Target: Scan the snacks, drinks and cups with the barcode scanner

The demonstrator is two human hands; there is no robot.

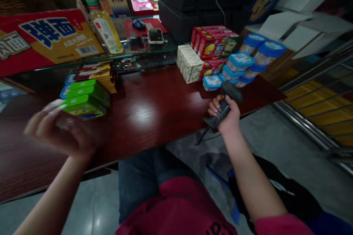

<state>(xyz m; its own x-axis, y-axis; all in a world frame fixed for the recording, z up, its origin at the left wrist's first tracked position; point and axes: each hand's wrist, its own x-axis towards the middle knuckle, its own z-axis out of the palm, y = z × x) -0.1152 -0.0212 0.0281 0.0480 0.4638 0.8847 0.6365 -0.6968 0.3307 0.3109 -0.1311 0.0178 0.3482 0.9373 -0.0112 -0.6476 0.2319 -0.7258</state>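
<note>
My right hand (228, 115) is wrapped round the handle of a black barcode scanner (231, 91), over the front edge of the counter; its cable hangs below. The scanner's head is close to the blue-lidded tubs (212, 82). On the left, my left hand (59, 130) is raised over the counter and smeared by motion. A pale blur shows at its fingertips, and I cannot tell whether it holds anything. Just beyond that hand stand green boxes (84, 103), beside a stack of brown and yellow packets (95, 72).
Cream cartons (190, 64) and red boxes (213, 46) are stacked on the brown counter (154, 117). A glass shelf holds a red carton (49, 38), a bottle (106, 29) and a small device (155, 36). Behind is a black machine (193, 14); at right, a metal rack (311, 128).
</note>
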